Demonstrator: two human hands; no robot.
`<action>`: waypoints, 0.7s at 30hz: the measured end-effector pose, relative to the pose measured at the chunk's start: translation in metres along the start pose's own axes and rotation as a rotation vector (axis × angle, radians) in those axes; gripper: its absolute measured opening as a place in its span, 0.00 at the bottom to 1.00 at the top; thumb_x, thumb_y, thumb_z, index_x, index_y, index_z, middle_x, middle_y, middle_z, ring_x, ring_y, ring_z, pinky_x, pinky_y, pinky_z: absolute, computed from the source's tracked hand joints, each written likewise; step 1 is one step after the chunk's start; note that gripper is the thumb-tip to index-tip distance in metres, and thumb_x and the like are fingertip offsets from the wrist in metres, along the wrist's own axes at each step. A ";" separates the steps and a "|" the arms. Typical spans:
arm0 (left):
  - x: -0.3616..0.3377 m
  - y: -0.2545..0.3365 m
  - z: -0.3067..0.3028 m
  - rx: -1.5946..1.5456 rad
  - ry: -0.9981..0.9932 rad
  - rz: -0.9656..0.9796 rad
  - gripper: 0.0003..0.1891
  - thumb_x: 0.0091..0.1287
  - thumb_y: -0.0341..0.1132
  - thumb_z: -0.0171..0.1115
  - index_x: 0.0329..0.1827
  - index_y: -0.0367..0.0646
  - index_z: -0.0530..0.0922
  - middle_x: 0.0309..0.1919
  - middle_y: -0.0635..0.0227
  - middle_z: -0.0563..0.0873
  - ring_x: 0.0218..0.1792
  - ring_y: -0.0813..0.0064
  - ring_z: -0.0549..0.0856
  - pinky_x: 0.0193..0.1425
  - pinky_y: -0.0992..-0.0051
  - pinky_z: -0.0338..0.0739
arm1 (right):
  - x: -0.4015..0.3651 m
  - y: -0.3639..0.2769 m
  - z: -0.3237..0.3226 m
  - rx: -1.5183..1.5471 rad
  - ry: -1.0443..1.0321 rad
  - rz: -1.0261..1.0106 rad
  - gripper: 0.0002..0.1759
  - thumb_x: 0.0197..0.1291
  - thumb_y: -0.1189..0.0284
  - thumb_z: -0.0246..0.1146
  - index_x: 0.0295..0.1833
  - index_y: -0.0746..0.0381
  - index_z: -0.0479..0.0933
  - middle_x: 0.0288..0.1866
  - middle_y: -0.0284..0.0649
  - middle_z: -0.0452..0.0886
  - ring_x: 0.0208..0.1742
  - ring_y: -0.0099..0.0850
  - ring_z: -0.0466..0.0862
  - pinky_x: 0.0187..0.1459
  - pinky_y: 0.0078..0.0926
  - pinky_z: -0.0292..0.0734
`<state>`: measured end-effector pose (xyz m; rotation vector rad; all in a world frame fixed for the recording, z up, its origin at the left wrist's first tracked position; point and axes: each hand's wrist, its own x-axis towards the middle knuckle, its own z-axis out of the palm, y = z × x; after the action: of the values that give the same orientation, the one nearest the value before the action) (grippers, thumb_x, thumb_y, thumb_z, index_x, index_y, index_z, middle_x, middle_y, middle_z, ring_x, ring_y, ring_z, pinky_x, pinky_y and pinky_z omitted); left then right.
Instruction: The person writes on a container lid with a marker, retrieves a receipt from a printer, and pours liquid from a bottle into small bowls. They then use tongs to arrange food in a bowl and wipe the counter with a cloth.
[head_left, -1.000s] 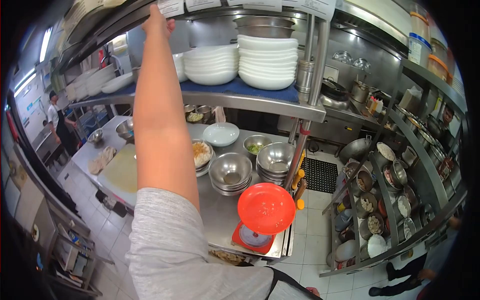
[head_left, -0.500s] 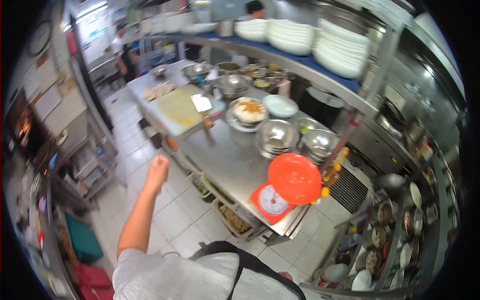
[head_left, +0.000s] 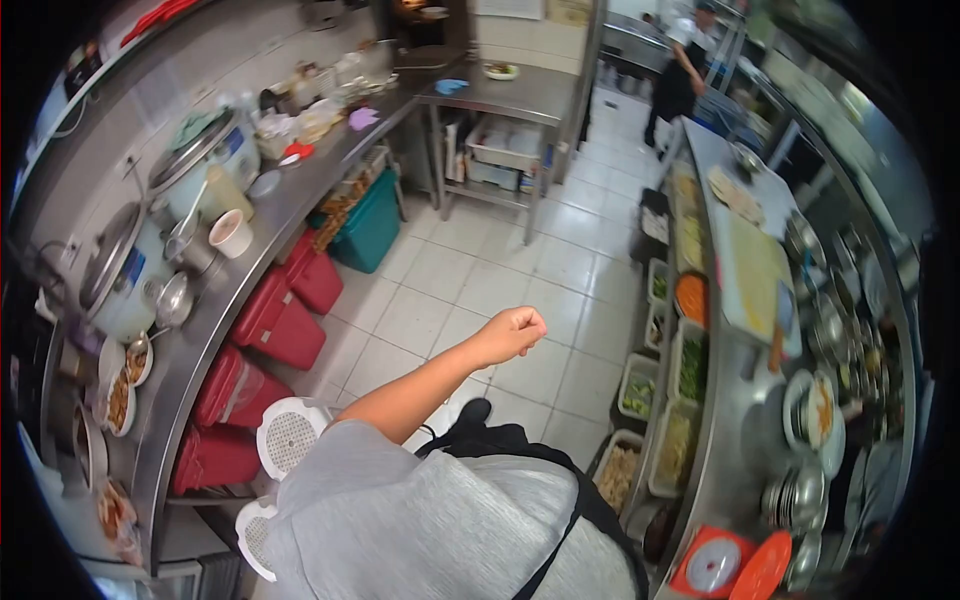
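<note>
Cutting off red plate point(head_left: 765, 568) at bottom edge | hiding white stool point(head_left: 285, 440) partly behind grey sleeve point(head_left: 350, 490) | showing scale dial point(head_left: 713, 563) too small to read | concealing palm of left hand point(head_left: 508, 337) | leaving right hand out of view

No lettering or number can be read. The round white dial point(head_left: 712, 567) on the red square scale point(head_left: 714, 545), near right, seems to bear markings (too small to make out); the blue label point(head_left: 236, 143) on the large pale drum-shaped cooker point(head_left: 212, 165), left, is blurred.
</note>
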<state>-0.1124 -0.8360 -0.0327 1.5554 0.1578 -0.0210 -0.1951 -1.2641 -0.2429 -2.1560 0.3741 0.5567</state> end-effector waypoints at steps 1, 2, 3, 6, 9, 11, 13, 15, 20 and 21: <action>0.001 -0.009 -0.025 -0.019 0.053 0.029 0.08 0.58 0.37 0.52 0.26 0.42 0.69 0.18 0.74 0.71 0.18 0.85 0.68 0.22 0.84 0.64 | 0.019 -0.023 0.011 -0.018 -0.027 -0.034 0.17 0.44 0.67 0.58 0.38 0.68 0.71 0.30 0.48 0.77 0.29 0.34 0.77 0.33 0.28 0.71; 0.004 -0.016 -0.052 -0.033 0.105 0.062 0.08 0.58 0.36 0.52 0.26 0.42 0.69 0.18 0.74 0.71 0.18 0.85 0.69 0.22 0.84 0.64 | 0.039 -0.047 0.026 -0.036 -0.049 -0.067 0.18 0.44 0.67 0.58 0.38 0.69 0.71 0.30 0.48 0.77 0.29 0.35 0.77 0.33 0.28 0.71; 0.006 -0.022 -0.080 -0.028 0.180 0.059 0.08 0.58 0.36 0.52 0.26 0.42 0.69 0.18 0.74 0.71 0.18 0.85 0.68 0.22 0.84 0.64 | 0.058 -0.070 0.040 -0.055 -0.072 -0.095 0.18 0.43 0.67 0.58 0.38 0.69 0.71 0.30 0.48 0.77 0.29 0.35 0.77 0.33 0.28 0.71; 0.010 -0.031 -0.154 -0.034 0.403 0.035 0.09 0.58 0.36 0.52 0.24 0.43 0.68 0.17 0.74 0.71 0.18 0.85 0.68 0.22 0.84 0.63 | 0.113 -0.138 0.081 -0.136 -0.148 -0.178 0.18 0.43 0.67 0.58 0.38 0.69 0.71 0.30 0.48 0.77 0.30 0.35 0.77 0.33 0.28 0.71; 0.001 -0.027 -0.215 -0.049 0.588 -0.021 0.10 0.59 0.37 0.52 0.22 0.43 0.66 0.15 0.75 0.70 0.17 0.85 0.67 0.21 0.84 0.62 | 0.164 -0.200 0.124 -0.244 -0.253 -0.265 0.18 0.43 0.67 0.58 0.38 0.69 0.71 0.30 0.48 0.77 0.30 0.36 0.77 0.33 0.29 0.71; 0.005 -0.024 -0.242 -0.061 0.640 -0.044 0.11 0.59 0.37 0.51 0.21 0.44 0.65 0.14 0.75 0.70 0.16 0.85 0.67 0.21 0.84 0.62 | 0.194 -0.236 0.150 -0.301 -0.307 -0.310 0.18 0.43 0.67 0.58 0.38 0.69 0.71 0.30 0.49 0.76 0.31 0.36 0.77 0.34 0.29 0.71; 0.009 -0.025 -0.258 -0.088 0.701 -0.051 0.10 0.59 0.37 0.51 0.22 0.44 0.66 0.15 0.75 0.70 0.17 0.85 0.67 0.20 0.84 0.62 | 0.221 -0.263 0.172 -0.347 -0.342 -0.341 0.18 0.43 0.67 0.58 0.38 0.69 0.71 0.30 0.49 0.76 0.31 0.37 0.77 0.34 0.30 0.71; 0.020 -0.030 -0.267 -0.129 0.763 -0.045 0.09 0.59 0.36 0.51 0.24 0.44 0.66 0.16 0.74 0.70 0.17 0.85 0.68 0.20 0.84 0.62 | 0.251 -0.286 0.194 -0.398 -0.386 -0.376 0.18 0.43 0.67 0.58 0.38 0.69 0.71 0.30 0.49 0.76 0.31 0.37 0.77 0.34 0.30 0.71; 0.068 -0.050 -0.276 -0.169 0.881 -0.010 0.06 0.58 0.34 0.51 0.28 0.42 0.68 0.18 0.74 0.69 0.19 0.85 0.69 0.22 0.84 0.64 | 0.347 -0.312 0.235 -0.558 -0.519 -0.484 0.18 0.43 0.66 0.58 0.37 0.68 0.72 0.30 0.50 0.77 0.32 0.39 0.77 0.34 0.32 0.71; 0.081 -0.056 -0.279 -0.166 0.903 -0.006 0.05 0.58 0.34 0.51 0.28 0.42 0.68 0.18 0.74 0.70 0.18 0.84 0.69 0.22 0.83 0.64 | 0.367 -0.314 0.237 -0.606 -0.524 -0.498 0.17 0.43 0.66 0.59 0.36 0.68 0.73 0.30 0.50 0.77 0.32 0.39 0.77 0.34 0.32 0.71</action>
<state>-0.0630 -0.5519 -0.0998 1.3011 0.8503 0.6796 0.1989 -0.9134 -0.3468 -2.4155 -0.6820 0.9889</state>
